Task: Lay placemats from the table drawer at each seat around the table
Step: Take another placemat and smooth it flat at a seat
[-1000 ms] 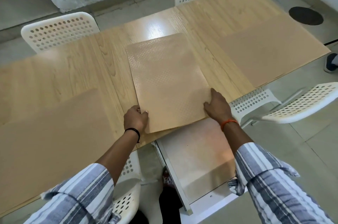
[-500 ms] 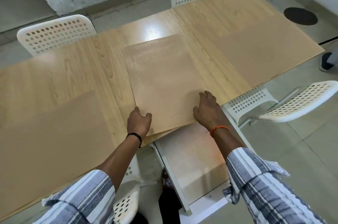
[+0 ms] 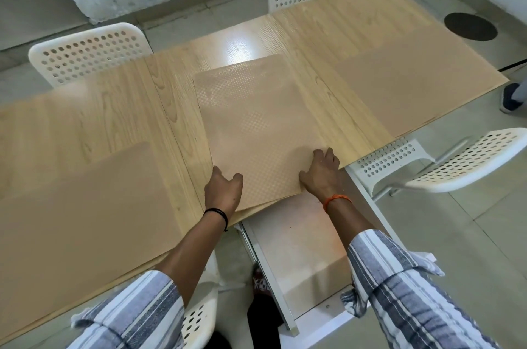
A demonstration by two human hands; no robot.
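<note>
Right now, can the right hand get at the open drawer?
Probably yes. The right hand rests on the near corner of the middle placemat, directly above the open drawer. Nothing lies between them; only the forearm crosses over it.

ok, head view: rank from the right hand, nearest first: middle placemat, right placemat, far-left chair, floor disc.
1. Middle placemat: under the right hand.
2. Right placemat: on the table's right end.
3. Floor disc: on the floor, far right.
4. Far-left chair: across the table, far left.
</note>
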